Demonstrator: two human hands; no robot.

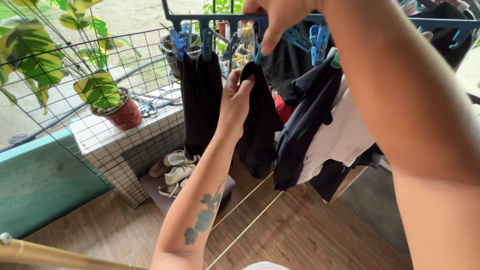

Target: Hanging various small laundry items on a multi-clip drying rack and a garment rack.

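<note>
Wooden floor (pixel 310 235) and a wire fence (pixel 100 75) frame the hanging rack (pixel 220 20) up at the far side. Left hand (pixel 236 102) has its fingers (pixel 245 85) pinching the top of a black cloth (pixel 260 125), which hangs long axis straight down. Directly above it, right hand (pixel 277 20) squeezes a blue clip (pixel 257 50) on the rack, the cloth's top edge just beneath that clip.
</note>
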